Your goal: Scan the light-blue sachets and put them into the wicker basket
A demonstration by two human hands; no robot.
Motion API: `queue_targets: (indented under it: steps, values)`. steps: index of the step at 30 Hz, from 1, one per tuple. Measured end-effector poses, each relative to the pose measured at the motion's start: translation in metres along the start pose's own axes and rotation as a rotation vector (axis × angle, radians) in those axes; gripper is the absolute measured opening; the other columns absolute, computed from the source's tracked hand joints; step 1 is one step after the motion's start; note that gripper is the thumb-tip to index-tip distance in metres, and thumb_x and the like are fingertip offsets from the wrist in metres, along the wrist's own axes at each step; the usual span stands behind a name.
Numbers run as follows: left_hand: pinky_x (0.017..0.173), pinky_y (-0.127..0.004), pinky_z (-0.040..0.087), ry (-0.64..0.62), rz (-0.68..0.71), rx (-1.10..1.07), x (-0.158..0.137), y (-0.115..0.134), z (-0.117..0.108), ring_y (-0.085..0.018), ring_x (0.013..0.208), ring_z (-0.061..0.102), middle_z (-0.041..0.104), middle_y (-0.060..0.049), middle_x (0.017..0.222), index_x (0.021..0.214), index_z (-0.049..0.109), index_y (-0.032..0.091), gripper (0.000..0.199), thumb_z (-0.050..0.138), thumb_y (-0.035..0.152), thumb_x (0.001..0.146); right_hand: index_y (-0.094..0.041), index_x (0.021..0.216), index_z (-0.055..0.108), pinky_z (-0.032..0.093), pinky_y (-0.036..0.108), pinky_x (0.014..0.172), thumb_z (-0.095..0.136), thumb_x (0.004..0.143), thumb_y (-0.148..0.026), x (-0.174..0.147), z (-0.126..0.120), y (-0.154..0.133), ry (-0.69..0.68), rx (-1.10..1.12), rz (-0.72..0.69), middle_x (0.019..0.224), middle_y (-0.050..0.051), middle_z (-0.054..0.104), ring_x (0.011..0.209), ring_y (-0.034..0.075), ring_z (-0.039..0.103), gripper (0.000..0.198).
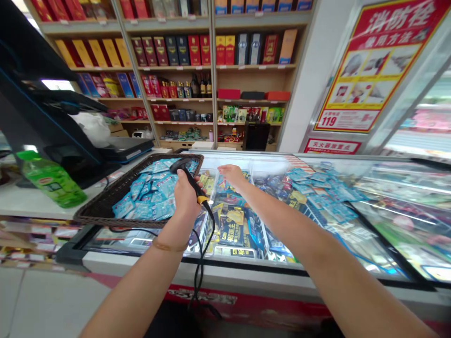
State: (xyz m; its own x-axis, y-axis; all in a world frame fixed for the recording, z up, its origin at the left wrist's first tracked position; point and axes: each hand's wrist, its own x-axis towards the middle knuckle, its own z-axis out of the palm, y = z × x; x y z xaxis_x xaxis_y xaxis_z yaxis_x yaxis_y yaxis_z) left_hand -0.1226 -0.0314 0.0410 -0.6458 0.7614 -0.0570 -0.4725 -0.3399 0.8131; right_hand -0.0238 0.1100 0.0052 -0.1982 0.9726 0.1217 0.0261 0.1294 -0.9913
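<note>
My left hand (187, 193) is wrapped round a black handheld barcode scanner (192, 180) with a yellow collar at its cable end. The scanner's head is over the right part of a dark woven basket (102, 204), which is heaped with small light-blue packets (155, 188). To the right of the scanner, my right hand (231, 174) is raised above the glass-topped freezer, its fingers drawn together and pointing left. Blue shows just below these fingers, but I cannot tell whether it is held or lies behind. More light-blue packets (324, 185) are spread on the glass at the right.
The scanner's black cable (200, 263) hangs over the freezer's front edge (246, 277). A green drink bottle (52, 180) leans beside a dark checkout machine (42, 103) at the left. Packaged goods (230, 225) lie under the glass. Shelves of boxes (172, 50) stand behind.
</note>
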Motion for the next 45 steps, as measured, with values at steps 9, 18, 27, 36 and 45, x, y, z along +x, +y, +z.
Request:
queue_targets:
  steps: [9, 18, 27, 36, 45]
  values:
    - [0.041, -0.023, 0.042, -0.270, -0.234, 0.126, -0.043, -0.088, 0.076, -0.011, 0.040, 0.050, 0.053, 0.004, 0.055, 0.083, 0.054, 0.020, 0.050, 0.051, 0.068, 0.096, -0.016, 0.123, 0.073, 0.044, 0.035, 0.113, 0.053, 0.097, -0.016, -0.028, -0.180, 0.050, 0.276, -1.001, -0.119, 0.133, 0.014, 0.068, 0.130, 0.024, 0.061, 0.033]
    - [0.040, -0.022, 0.038, -0.373, -0.223, 0.242, -0.056, -0.129, 0.063, -0.011, 0.042, 0.053, 0.056, 0.004, 0.060, 0.087, 0.052, 0.021, 0.053, 0.061, 0.074, 0.087, -0.005, 0.137, 0.056, 0.044, 0.049, 0.109, 0.056, 0.098, -0.033, -0.054, -0.212, 0.065, 0.370, -1.292, 0.120, 0.142, 0.030, 0.055, 0.136, 0.040, 0.050, 0.049]
    - [0.039, -0.024, 0.041, -0.464, -0.191, 0.270, -0.062, -0.127, 0.059, -0.010, 0.042, 0.050, 0.060, 0.003, 0.066, 0.091, 0.053, 0.022, 0.050, 0.061, 0.071, 0.088, -0.012, 0.130, 0.061, 0.045, 0.041, 0.108, 0.051, 0.101, -0.031, -0.056, -0.205, 0.049, 0.279, -1.223, 0.007, 0.136, 0.022, 0.061, 0.129, 0.032, 0.058, 0.036]
    - [0.042, -0.023, 0.043, -0.473, -0.205, 0.261, -0.063, -0.128, 0.058, -0.011, 0.047, 0.055, 0.061, 0.002, 0.068, 0.092, 0.053, 0.022, 0.050, 0.064, 0.070, 0.088, -0.010, 0.128, 0.072, 0.044, 0.052, 0.109, 0.056, 0.099, -0.043, -0.058, -0.204, 0.050, 0.175, -1.389, 0.117, 0.142, 0.027, 0.060, 0.137, 0.042, 0.052, 0.046]
    - [0.040, -0.023, 0.041, -0.470, -0.215, 0.268, -0.067, -0.126, 0.059, -0.010, 0.043, 0.052, 0.060, 0.003, 0.070, 0.095, 0.054, 0.020, 0.043, 0.058, 0.063, 0.095, -0.006, 0.130, 0.071, 0.042, 0.054, 0.111, 0.057, 0.098, -0.037, -0.060, -0.225, 0.041, 0.297, -1.465, 0.194, 0.142, 0.030, 0.060, 0.137, 0.042, 0.053, 0.046]
